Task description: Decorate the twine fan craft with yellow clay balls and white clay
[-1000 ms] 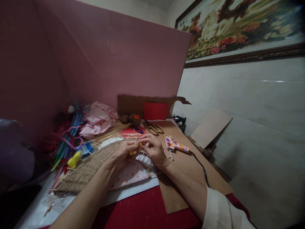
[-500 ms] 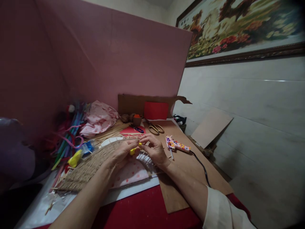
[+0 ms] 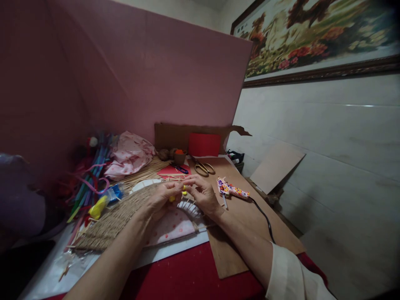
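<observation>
Change since half a second ago: very small. Both hands have stayed at the middle of the tabletop (image 3: 187,271). The yellow piece (image 3: 183,192) showed as a longer strip between the fingertips then; now only two short bits of it show, so the fingers have closed further round it. Judged: the handling of this piece is mid-way, not finished.

Left hand (image 3: 164,196): fingers curled, tips pinching the yellow piece from the left. Right hand (image 3: 203,196): thumb and forefinger pinching the same piece from the right, other fingers loosely bent. The piece is held just above the white ribbed plate (image 3: 187,207) and the woven straw mat (image 3: 115,218).

Around, large to small: pink board (image 3: 140,75) along the far edge; brown cardboard sheet (image 3: 237,216) toward the right edge; crumpled pink cloth (image 3: 129,156) and a heap of coloured pipe cleaners (image 3: 89,175) at the far left; spotted glue gun (image 3: 233,191) just beside the right hand, its black cord (image 3: 264,221) running along the right forearm; scissors (image 3: 203,168) behind the hands.

In the way: the cord lies close by the right wrist; loose sticks lie under the hands.
</observation>
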The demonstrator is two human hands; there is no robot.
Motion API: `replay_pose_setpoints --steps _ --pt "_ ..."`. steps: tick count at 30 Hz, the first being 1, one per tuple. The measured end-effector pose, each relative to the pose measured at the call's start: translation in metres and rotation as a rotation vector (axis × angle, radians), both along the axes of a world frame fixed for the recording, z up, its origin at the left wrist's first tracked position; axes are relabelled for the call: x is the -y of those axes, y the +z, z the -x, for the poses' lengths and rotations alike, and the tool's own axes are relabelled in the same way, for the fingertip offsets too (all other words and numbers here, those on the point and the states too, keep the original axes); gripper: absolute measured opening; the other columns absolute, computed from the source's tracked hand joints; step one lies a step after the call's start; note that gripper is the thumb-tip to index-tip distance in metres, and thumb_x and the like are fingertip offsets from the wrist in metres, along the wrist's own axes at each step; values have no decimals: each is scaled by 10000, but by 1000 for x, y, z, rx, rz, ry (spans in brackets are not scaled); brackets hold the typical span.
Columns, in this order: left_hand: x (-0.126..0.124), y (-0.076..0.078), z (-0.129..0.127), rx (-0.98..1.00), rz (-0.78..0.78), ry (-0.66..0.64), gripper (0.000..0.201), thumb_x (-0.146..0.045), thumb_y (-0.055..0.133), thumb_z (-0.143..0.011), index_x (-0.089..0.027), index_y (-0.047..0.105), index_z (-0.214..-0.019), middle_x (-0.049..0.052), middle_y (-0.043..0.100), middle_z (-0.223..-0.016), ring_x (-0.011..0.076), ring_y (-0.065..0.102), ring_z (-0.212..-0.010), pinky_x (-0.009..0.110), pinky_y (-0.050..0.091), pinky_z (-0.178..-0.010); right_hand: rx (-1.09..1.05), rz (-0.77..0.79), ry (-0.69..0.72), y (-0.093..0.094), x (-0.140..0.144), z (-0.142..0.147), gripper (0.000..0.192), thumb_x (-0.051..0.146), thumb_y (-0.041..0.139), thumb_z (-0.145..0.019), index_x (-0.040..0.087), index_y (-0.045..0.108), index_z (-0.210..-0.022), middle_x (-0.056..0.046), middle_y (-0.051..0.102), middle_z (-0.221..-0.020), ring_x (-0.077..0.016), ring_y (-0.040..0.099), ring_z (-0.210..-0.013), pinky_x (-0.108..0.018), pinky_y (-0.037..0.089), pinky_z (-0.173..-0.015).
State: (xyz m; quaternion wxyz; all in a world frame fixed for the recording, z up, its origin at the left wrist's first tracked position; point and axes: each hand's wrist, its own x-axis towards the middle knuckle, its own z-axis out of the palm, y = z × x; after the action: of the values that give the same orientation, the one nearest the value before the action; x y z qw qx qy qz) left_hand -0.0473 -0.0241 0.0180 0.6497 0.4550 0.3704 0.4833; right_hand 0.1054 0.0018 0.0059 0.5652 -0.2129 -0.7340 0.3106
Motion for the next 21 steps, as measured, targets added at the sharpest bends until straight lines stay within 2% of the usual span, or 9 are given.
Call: replay_pose_setpoints --steps 2,6,9,12,14,17,21 --pt "0 -1 0 -6 -3 -15 363 -439 738 -642 -146 525 -615 -35 430 -476 46 320 -373 188 137 -346 -2 -9 -3 0 -1 0 135 286 600 -839 197 690 -791 -58 613 -877 -165 577 -833 -289 475 -711" --pt "0 -1 -2 -16 4 -13 376 -443 745 -633 -142 523 -598 -36 429 -459 44 313 -377 185 157 -351 25 17 23 -1 -1 0 125 302 614 -827 201 685 -808 -65 609 -931 -169 581 -842 -269 472 -645" --pt "1 -1 -3 -26 -8 -12 406 -459 751 -619 -139 508 -567 -33 424 -448 45 325 -384 185 180 -360 39 10 55 0 -2 -1 123 301 619 -824 198 675 -787 -62 614 -939 -167 580 -858 -282 474 -691" --pt "0 1 -1 -43 3 48 399 -499 718 -645 -124 593 -697 -34 434 -457 46 325 -376 181 166 -356 5 13 -3 3 -6 -5 106 280 626 -816 186 656 -779 -48 619 -887 -164 576 -848 -294 466 -744" --pt "-2 1 1 -66 1 131 414 -490 714 -653 -119 624 -812 -45 430 -451 43 312 -362 175 150 -351 -29 87 -87 5 -12 -10 121 296 608 -823 180 643 -815 -36 610 -838 -154 570 -771 -264 461 -653" --pt "-5 0 2 -106 -22 210 401 -448 730 -639 -111 632 -832 -36 469 -467 41 319 -352 170 156 -343 -22 191 -154 6 -18 -16 138 310 596 -823 180 631 -856 -11 585 -755 -127 524 -620 -228 405 -511" --pt "-4 -2 -4 -87 -32 131 356 -446 709 -664 -106 617 -714 -8 508 -525 37 349 -376 162 170 -343 86 17 -133 2 -10 -11 49 234 640 -785 190 659 -793 -24 569 -818 -142 541 -732 -240 425 -595"
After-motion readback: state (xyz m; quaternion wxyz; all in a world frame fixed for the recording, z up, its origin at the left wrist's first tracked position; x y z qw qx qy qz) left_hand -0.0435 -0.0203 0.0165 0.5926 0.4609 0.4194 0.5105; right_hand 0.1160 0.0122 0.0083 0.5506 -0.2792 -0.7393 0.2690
